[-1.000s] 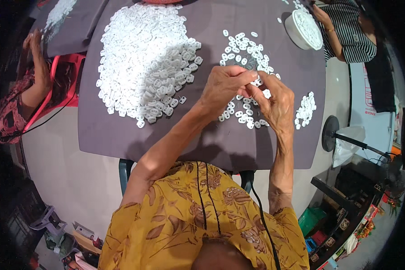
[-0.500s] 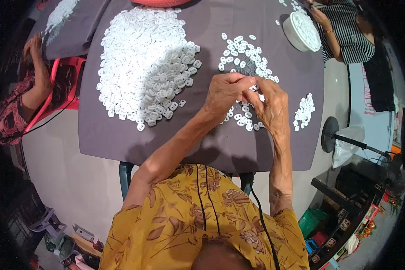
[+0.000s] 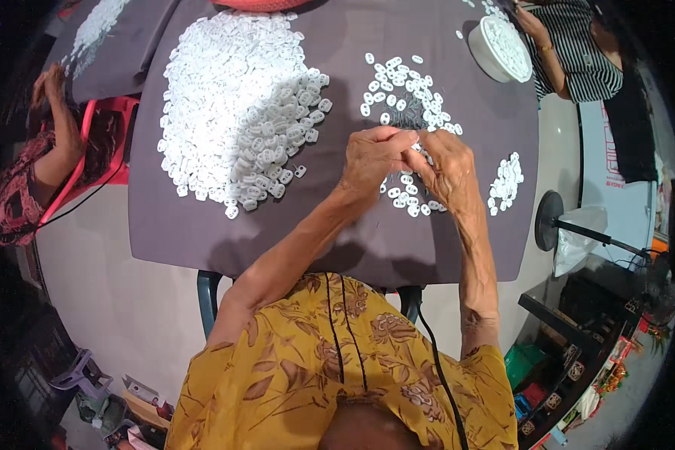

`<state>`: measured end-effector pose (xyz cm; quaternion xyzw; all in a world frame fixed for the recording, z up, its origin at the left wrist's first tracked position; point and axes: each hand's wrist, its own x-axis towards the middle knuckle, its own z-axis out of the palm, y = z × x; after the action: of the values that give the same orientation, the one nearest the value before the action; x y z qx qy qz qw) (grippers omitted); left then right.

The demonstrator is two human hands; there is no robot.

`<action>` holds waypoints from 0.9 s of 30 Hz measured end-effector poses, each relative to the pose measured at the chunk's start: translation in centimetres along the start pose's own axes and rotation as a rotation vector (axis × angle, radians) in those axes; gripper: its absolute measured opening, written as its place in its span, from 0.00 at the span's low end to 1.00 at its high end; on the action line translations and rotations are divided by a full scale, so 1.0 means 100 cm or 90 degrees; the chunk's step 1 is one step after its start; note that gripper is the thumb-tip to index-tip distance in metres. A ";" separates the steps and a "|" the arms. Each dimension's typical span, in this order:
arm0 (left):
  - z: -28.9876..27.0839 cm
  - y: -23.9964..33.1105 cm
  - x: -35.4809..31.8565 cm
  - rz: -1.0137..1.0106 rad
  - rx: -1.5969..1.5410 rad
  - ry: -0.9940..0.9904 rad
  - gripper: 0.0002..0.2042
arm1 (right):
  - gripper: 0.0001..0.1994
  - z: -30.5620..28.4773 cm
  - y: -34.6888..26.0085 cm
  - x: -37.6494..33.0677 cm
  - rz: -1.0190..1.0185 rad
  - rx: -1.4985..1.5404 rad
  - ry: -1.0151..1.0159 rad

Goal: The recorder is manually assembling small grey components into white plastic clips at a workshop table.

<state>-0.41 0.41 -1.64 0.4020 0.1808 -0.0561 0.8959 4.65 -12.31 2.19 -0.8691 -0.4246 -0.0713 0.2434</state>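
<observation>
My left hand point(image 3: 369, 159) and my right hand point(image 3: 448, 166) meet above the scattered pieces, thumbs and fingers pinched together fingertip to fingertip. Whatever sits between them is tiny and mostly covered by the fingers; a speck of white shows there. Around and beneath the hands lie small white oval plastic pieces point(image 3: 406, 201) with dark holes. Just beyond my fingertips is a little heap of thin dark wire-like bits point(image 3: 406, 115). Left of my hands spreads a big pile of the same kind of white pieces point(image 3: 236, 112).
A grey-brown cloth covers the table point(image 3: 330, 240). A smaller cluster of white pieces point(image 3: 506, 184) lies to the right. At far right stands a white bowl point(image 3: 481, 63) full of pieces, near a person in stripes point(image 3: 577, 45). Another person's arm point(image 3: 64, 124) is at left, by a red chair point(image 3: 88, 127).
Both hands stay pinched together, with only slight shifts of the fingers and right wrist. The whole view has moved a little; the piles look the same.
</observation>
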 end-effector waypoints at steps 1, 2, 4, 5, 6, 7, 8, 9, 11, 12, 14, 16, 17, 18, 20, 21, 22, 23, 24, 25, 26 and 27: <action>-0.001 -0.001 0.000 -0.001 0.000 0.001 0.08 | 0.10 0.000 0.000 0.000 -0.009 0.003 -0.002; -0.002 -0.002 0.001 0.000 -0.001 -0.001 0.08 | 0.10 0.001 0.001 0.000 -0.008 0.004 -0.003; -0.003 -0.003 0.000 0.000 -0.002 -0.003 0.09 | 0.09 0.002 0.003 -0.001 -0.018 0.006 -0.014; -0.002 -0.002 -0.002 0.000 0.011 -0.008 0.09 | 0.09 0.003 0.004 -0.002 -0.018 0.007 -0.015; -0.002 -0.001 -0.003 0.000 0.023 -0.012 0.09 | 0.09 0.004 0.005 -0.004 -0.037 0.013 -0.003; -0.003 -0.003 -0.005 0.000 0.023 -0.010 0.09 | 0.09 0.006 0.006 -0.005 -0.057 0.020 0.009; -0.005 -0.006 -0.006 -0.007 0.025 -0.010 0.10 | 0.09 0.007 0.007 -0.006 -0.057 0.021 0.008; -0.006 -0.009 -0.007 -0.013 0.027 -0.009 0.10 | 0.09 0.008 0.007 -0.009 -0.065 0.025 -0.005; -0.009 -0.014 -0.009 -0.014 0.028 -0.010 0.10 | 0.09 0.008 0.008 -0.013 -0.073 0.028 -0.020; -0.010 -0.016 -0.010 -0.015 0.030 -0.013 0.10 | 0.09 0.009 0.008 -0.014 -0.079 0.029 -0.025; -0.010 -0.016 -0.013 -0.020 0.029 -0.022 0.10 | 0.09 0.007 0.008 -0.017 -0.084 0.028 -0.030; -0.011 -0.016 -0.014 -0.024 0.028 -0.030 0.11 | 0.09 0.005 0.008 -0.018 -0.086 0.048 -0.064; -0.011 -0.016 -0.014 -0.024 0.025 -0.033 0.10 | 0.09 0.005 0.007 -0.017 -0.086 0.049 -0.064; -0.012 -0.016 -0.014 -0.023 0.022 -0.035 0.10 | 0.08 0.006 0.005 -0.016 -0.066 0.041 -0.067; -0.021 -0.011 -0.015 0.023 0.045 -0.017 0.09 | 0.08 0.007 0.002 -0.012 -0.054 0.039 -0.070; -0.027 -0.006 -0.015 0.065 0.067 -0.002 0.09 | 0.09 0.007 0.001 -0.010 0.008 0.087 -0.075; -0.034 0.001 -0.014 0.063 0.065 -0.004 0.09 | 0.11 0.006 0.000 -0.010 0.077 0.128 -0.079; -0.043 0.012 -0.011 0.123 0.157 0.047 0.08 | 0.11 0.006 0.000 -0.011 0.077 0.129 -0.079; -0.053 0.023 -0.010 0.182 0.250 0.099 0.08 | 0.11 0.007 0.003 -0.011 0.162 0.154 -0.066; -0.060 0.036 -0.011 0.219 0.247 0.150 0.07 | 0.12 0.010 0.006 -0.011 0.245 0.180 -0.053; -0.066 0.047 -0.011 0.256 0.244 0.198 0.07 | 0.11 0.014 0.009 -0.012 0.241 0.164 -0.044; -0.074 0.056 -0.010 0.299 0.292 0.238 0.07 | 0.11 0.019 0.012 -0.012 0.240 0.165 -0.045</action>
<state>-2.07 9.61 -1.90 0.6260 0.2269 0.1858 0.7226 4.65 -12.83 -0.27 -0.8967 -0.2683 0.0613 0.3468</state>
